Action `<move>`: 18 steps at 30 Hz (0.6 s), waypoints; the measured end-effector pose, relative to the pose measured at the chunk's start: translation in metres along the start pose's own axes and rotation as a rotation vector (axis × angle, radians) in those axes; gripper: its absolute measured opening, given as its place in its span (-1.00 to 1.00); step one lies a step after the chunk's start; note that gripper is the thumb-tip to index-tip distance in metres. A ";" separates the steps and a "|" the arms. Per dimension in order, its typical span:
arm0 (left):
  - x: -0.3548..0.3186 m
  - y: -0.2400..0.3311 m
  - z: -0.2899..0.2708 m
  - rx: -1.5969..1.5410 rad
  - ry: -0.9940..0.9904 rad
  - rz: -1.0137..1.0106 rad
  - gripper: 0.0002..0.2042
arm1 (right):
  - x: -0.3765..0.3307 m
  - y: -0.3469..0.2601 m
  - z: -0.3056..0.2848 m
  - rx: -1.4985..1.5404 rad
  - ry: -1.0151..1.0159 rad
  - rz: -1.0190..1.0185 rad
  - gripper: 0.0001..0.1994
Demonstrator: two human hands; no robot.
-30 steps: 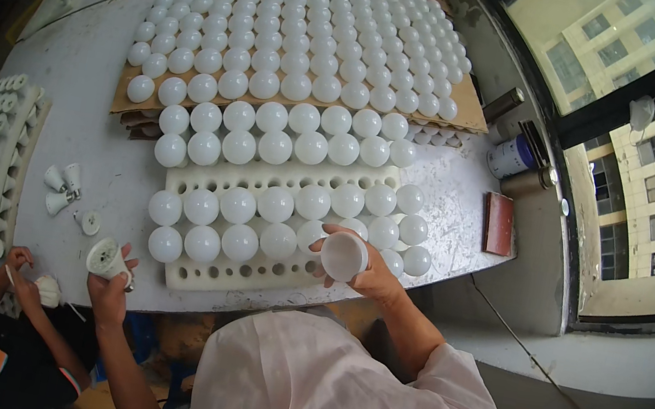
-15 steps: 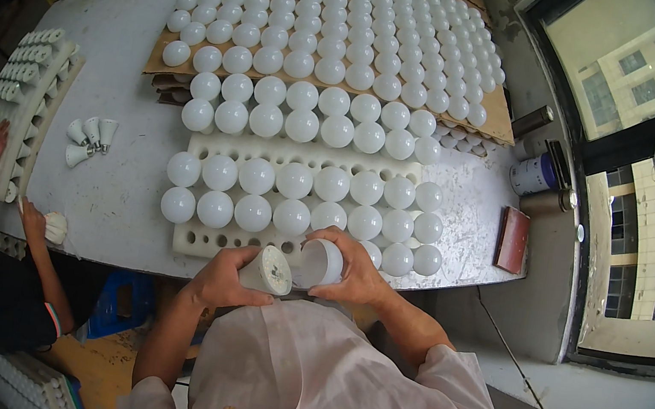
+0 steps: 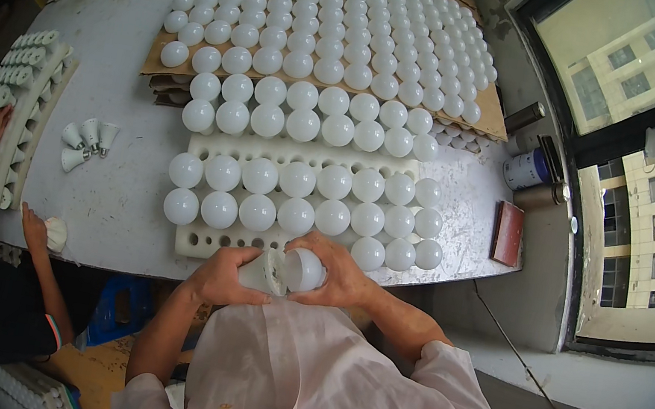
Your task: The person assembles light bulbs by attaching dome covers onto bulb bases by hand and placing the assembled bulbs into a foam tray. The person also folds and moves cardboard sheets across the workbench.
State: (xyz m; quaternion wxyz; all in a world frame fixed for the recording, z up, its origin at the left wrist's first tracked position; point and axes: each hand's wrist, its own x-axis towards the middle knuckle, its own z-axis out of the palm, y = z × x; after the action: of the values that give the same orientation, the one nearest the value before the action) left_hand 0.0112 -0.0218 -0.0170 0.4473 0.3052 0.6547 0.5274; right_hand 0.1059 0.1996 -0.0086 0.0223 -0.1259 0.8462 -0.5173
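My left hand [image 3: 217, 276] is closed around a white light bulb base [image 3: 255, 273], its open end tilted toward the right. My right hand [image 3: 346, 275] grips a white bulb cover [image 3: 306, 271] with its fingers around the side. The cover and the base are very close, rim facing rim; I cannot tell whether they touch. Just beyond my hands, rows of round white bulbs [image 3: 294, 215] stand on a white foam tray [image 3: 190, 241] with holes.
Many more bulbs cover a cardboard sheet [image 3: 492, 125] farther back. Several loose bulbs [image 3: 87, 137] lie to the left. A co-worker's hand [image 3: 35, 227] is by trays [image 3: 58, 90] at the far left. A dark red box [image 3: 508, 234] and a can [image 3: 525, 170] sit at right.
The two parts have come together: the base has turned toward the right, and the cover has tipped to face it. The co-worker's upper hand has moved farther along the tray.
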 end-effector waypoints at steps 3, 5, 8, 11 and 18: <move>-0.002 0.000 -0.003 0.033 0.000 -0.015 -0.44 | 0.003 -0.001 0.003 -0.032 -0.002 -0.026 -0.33; -0.003 0.001 -0.004 0.061 0.001 -0.021 -0.44 | 0.003 -0.004 0.005 -0.055 -0.017 -0.014 -0.32; -0.004 0.004 -0.003 0.104 -0.014 -0.045 -0.44 | 0.005 -0.011 0.006 -0.105 -0.053 0.004 -0.29; -0.006 0.004 -0.002 0.069 -0.013 -0.038 -0.45 | 0.006 -0.017 0.005 -0.137 -0.108 0.040 -0.25; -0.006 0.010 0.000 0.125 0.020 -0.047 -0.49 | 0.006 -0.017 0.004 -0.155 -0.157 0.060 -0.22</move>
State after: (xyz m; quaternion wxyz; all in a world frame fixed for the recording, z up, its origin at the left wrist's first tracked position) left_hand 0.0133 -0.0243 -0.0062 0.4331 0.3117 0.6978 0.4779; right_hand 0.1036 0.1873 0.0049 0.0940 -0.1421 0.8828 -0.4378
